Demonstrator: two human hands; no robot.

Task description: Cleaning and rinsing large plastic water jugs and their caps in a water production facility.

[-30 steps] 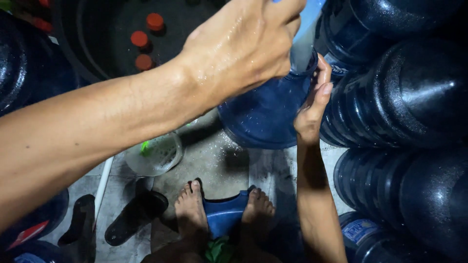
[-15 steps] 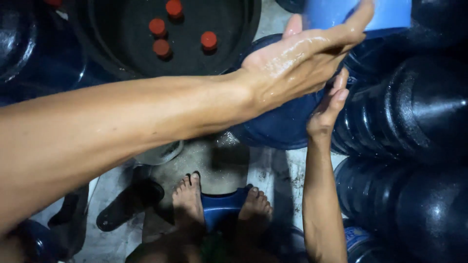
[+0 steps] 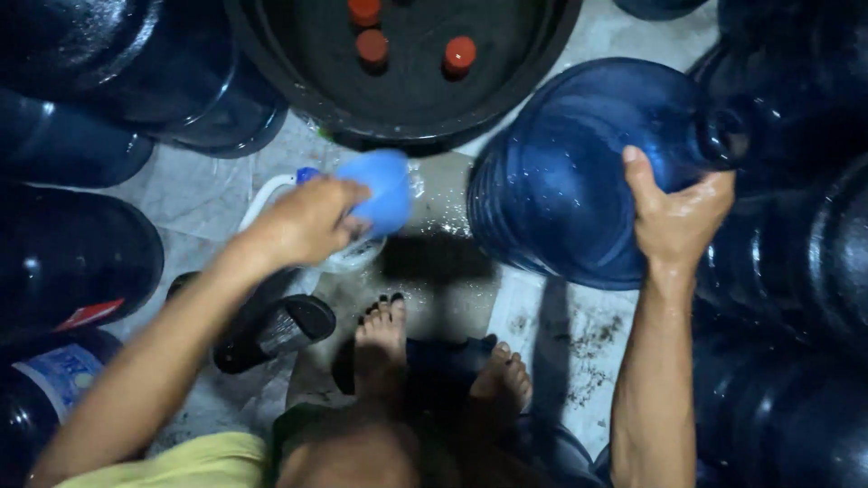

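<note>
**Ana:** Water jug [image 3: 579, 172], the big blue one, is what matters in the head view. It lies tipped on its side on the wet floor [image 3: 434, 262], just in front of the black tub [image 3: 298, 72], with its neck pointing toward the stacked jugs [image 3: 796, 271] along the right side.

**Ben:** And the right hand [image 3: 674, 221]?

**Ana:** It is wrapped over the jug's shoulder near the neck, thumb up on the curved wall, the other fingers behind it and out of sight. The skin and the plastic both shine with water, so I judge the hold could slip and let the jug roll.

**Ben:** Roll where?

**Ana:** Toward the bare feet [image 3: 434, 352] below it, or against the tub's rim. Nothing else props it that I can see.

**Ben:** What about the left hand [image 3: 307, 221]?

**Ana:** Its fingers are closed around a light blue scoop [image 3: 384, 190], held above a small clear container [image 3: 344, 253] on the floor. If the scoop holds water and tilts, it adds more to an already slick floor.

**Ben:** Anything underfoot?

**Ana:** Dark sandals [image 3: 271, 330] lie loose just left of the feet, one foot resting on a blue stool [image 3: 452, 352] or similar, hard to tell. Crouching barefoot among wet plastic, a shifted foot could slide.

**Ben:** And the tub?

**Ana:** Red caps [image 3: 371, 45] float or sit inside it, well apart from both hands. A bumped jug could knock the rim and splash them out.
</note>
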